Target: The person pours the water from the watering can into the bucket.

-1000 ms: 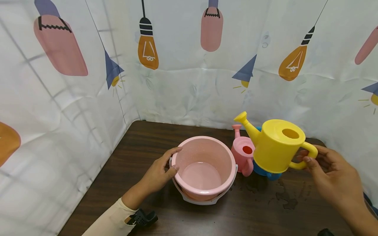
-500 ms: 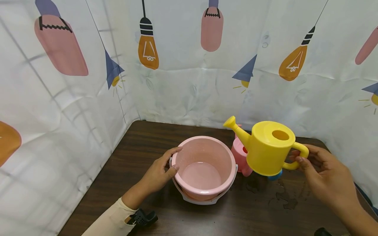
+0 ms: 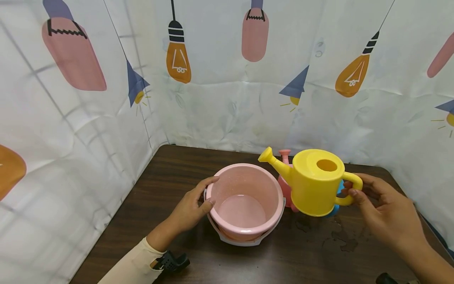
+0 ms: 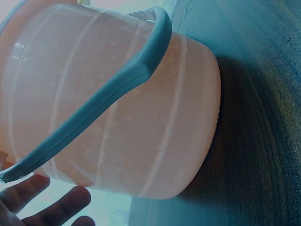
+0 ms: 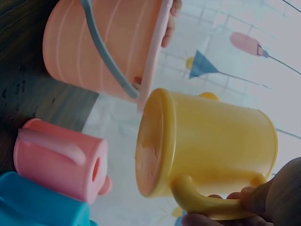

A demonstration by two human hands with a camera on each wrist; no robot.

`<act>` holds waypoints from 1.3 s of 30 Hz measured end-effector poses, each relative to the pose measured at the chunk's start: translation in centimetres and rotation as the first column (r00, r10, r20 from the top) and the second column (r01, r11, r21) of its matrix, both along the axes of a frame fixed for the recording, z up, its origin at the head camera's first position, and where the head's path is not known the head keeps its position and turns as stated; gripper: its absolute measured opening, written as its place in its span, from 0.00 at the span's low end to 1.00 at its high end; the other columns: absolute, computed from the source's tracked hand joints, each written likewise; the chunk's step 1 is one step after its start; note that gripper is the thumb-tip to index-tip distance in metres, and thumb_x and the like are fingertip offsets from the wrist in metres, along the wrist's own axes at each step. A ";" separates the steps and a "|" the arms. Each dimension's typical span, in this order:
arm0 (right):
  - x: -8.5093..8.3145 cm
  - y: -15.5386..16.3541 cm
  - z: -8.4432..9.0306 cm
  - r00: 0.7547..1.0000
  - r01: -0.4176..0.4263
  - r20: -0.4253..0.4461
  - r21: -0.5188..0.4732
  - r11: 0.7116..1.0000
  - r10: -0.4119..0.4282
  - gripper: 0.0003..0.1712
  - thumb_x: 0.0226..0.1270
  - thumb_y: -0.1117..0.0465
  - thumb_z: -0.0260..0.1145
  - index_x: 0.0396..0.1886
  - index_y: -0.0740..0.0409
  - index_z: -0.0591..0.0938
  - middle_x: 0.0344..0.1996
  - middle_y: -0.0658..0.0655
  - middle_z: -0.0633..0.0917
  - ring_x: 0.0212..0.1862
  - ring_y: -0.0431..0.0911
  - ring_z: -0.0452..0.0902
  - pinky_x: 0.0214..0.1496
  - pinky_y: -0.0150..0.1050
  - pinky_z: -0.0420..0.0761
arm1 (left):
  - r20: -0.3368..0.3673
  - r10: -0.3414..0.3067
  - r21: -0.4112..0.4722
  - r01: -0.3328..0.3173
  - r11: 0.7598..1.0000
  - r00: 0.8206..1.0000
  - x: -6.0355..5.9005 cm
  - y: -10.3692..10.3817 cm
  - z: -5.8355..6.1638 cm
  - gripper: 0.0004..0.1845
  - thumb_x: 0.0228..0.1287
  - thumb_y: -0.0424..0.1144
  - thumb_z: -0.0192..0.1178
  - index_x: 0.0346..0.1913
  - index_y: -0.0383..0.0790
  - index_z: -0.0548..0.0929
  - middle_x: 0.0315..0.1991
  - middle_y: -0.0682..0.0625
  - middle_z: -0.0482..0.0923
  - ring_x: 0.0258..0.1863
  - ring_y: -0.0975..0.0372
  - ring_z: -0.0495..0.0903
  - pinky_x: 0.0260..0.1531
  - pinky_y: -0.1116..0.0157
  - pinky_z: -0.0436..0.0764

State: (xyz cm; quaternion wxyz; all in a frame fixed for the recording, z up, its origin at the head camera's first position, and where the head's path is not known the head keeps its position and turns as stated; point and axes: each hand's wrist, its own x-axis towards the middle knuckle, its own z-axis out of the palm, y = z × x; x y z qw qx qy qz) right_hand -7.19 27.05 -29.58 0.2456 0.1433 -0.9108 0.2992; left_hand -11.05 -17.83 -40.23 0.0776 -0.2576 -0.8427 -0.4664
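**Yellow can held in the air beside the pink bucket**

Head view: the right hand [image 3: 384,215] reaches in from the lower right, fingers curled around the handle of the yellow watering can [image 3: 313,183], which hangs above the table [image 3: 170,169] with its spout pointing left toward the pink bucket [image 3: 244,203]. The left hand [image 3: 193,205] comes in from the lower left, forearm in a cream sleeve, fingers hooked over the bucket's left rim and grasping it. A pink watering can [image 3: 285,173] and a blue one [image 3: 338,197] stand behind the yellow can, mostly hidden.

Left wrist view: the bucket [image 4: 122,108] fills the frame, its grey bail handle [image 4: 108,89] lying against the wall; fingertips [image 4: 61,207] show at the bottom edge.

Right wrist view: the yellow can's [image 5: 207,141] base faces the camera, clear of the table, fingers [image 5: 249,200] wrapped around its handle. The bucket [image 5: 103,47] stands just beyond; the pink can [image 5: 61,160] and blue can [image 5: 37,202] stand on the table below.
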 end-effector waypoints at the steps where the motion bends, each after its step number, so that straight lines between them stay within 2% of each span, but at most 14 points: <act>1: 0.0 0.0 0.0 1.000 -0.004 0.003 0.000 1.000 0.004 0.24 0.70 0.69 0.68 0.65 0.57 0.80 0.46 0.23 0.77 0.46 0.13 0.70 0.36 0.17 0.73 | -0.002 0.000 0.000 0.000 1.000 1.000 0.0 0.0 0.0 0.31 0.73 0.50 0.55 0.76 0.51 0.66 0.57 0.42 0.79 0.45 0.60 0.82 0.43 0.59 0.81; 3: 0.0 -0.2 0.0 1.000 -0.017 0.006 -0.002 1.000 0.017 0.24 0.70 0.70 0.68 0.65 0.57 0.80 0.45 0.27 0.79 0.45 0.14 0.71 0.37 0.17 0.74 | -0.007 0.003 -0.003 -0.003 1.000 1.000 0.0 0.0 0.0 0.31 0.73 0.50 0.55 0.76 0.51 0.66 0.57 0.42 0.80 0.45 0.60 0.82 0.43 0.59 0.81; 9: 0.1 -0.6 0.3 0.999 -0.041 0.020 0.008 0.999 0.041 0.23 0.70 0.69 0.69 0.64 0.58 0.80 0.47 0.55 0.86 0.45 0.15 0.71 0.37 0.17 0.74 | -0.012 0.010 -0.009 -0.010 1.000 1.000 -0.1 0.0 -0.1 0.31 0.72 0.50 0.55 0.76 0.52 0.66 0.56 0.43 0.80 0.44 0.61 0.82 0.43 0.59 0.81; 11: 0.1 -0.7 0.4 0.998 -0.050 0.024 0.017 0.999 0.049 0.23 0.70 0.68 0.69 0.64 0.57 0.80 0.47 0.59 0.87 0.46 0.15 0.71 0.37 0.17 0.74 | -0.009 0.010 -0.009 -0.010 1.000 1.000 -0.1 0.0 -0.1 0.31 0.72 0.50 0.55 0.76 0.52 0.66 0.56 0.43 0.80 0.43 0.61 0.82 0.42 0.59 0.81; 19: 0.1 -1.2 0.7 0.996 -0.089 0.014 0.029 0.996 0.089 0.25 0.68 0.70 0.70 0.64 0.54 0.80 0.43 0.54 0.88 0.45 0.18 0.74 0.42 0.16 0.73 | 0.001 0.003 -0.003 -0.003 1.000 1.000 0.0 0.1 0.0 0.31 0.73 0.50 0.55 0.76 0.52 0.66 0.59 0.42 0.79 0.45 0.60 0.82 0.43 0.59 0.81; 26: 0.0 -1.4 1.1 0.994 -0.108 0.006 0.054 0.993 0.108 0.27 0.66 0.71 0.71 0.64 0.53 0.81 0.43 0.54 0.88 0.45 0.19 0.74 0.37 0.18 0.75 | -0.003 0.007 -0.004 -0.007 1.000 1.000 0.0 0.0 -0.1 0.31 0.73 0.50 0.55 0.76 0.52 0.66 0.58 0.42 0.79 0.46 0.60 0.83 0.43 0.59 0.81; 31: -0.2 -1.8 1.4 0.989 -0.139 -0.038 0.092 0.986 0.143 0.29 0.63 0.74 0.72 0.64 0.53 0.82 0.42 0.52 0.88 0.43 0.21 0.76 0.33 0.21 0.76 | -0.002 0.004 0.002 -0.004 1.000 1.000 0.1 0.0 0.0 0.31 0.73 0.49 0.56 0.76 0.51 0.66 0.58 0.41 0.79 0.46 0.59 0.83 0.43 0.59 0.82; 36: -0.4 -2.2 1.9 0.981 -0.179 -0.053 0.120 0.977 0.186 0.29 0.62 0.74 0.73 0.63 0.52 0.82 0.45 0.53 0.88 0.34 0.29 0.78 0.27 0.23 0.75 | -0.001 0.003 0.001 -0.003 1.000 1.000 0.1 0.0 0.0 0.31 0.73 0.50 0.55 0.76 0.52 0.66 0.57 0.42 0.80 0.45 0.60 0.82 0.43 0.59 0.81; 39: -0.4 -2.4 2.2 0.978 -0.192 -0.054 0.142 0.971 0.202 0.28 0.62 0.73 0.73 0.62 0.53 0.83 0.46 0.54 0.88 0.25 0.32 0.74 0.23 0.24 0.71 | 0.002 0.006 -0.001 -0.006 1.000 1.000 0.1 0.0 0.0 0.30 0.73 0.50 0.55 0.76 0.52 0.66 0.56 0.43 0.80 0.44 0.60 0.82 0.42 0.60 0.81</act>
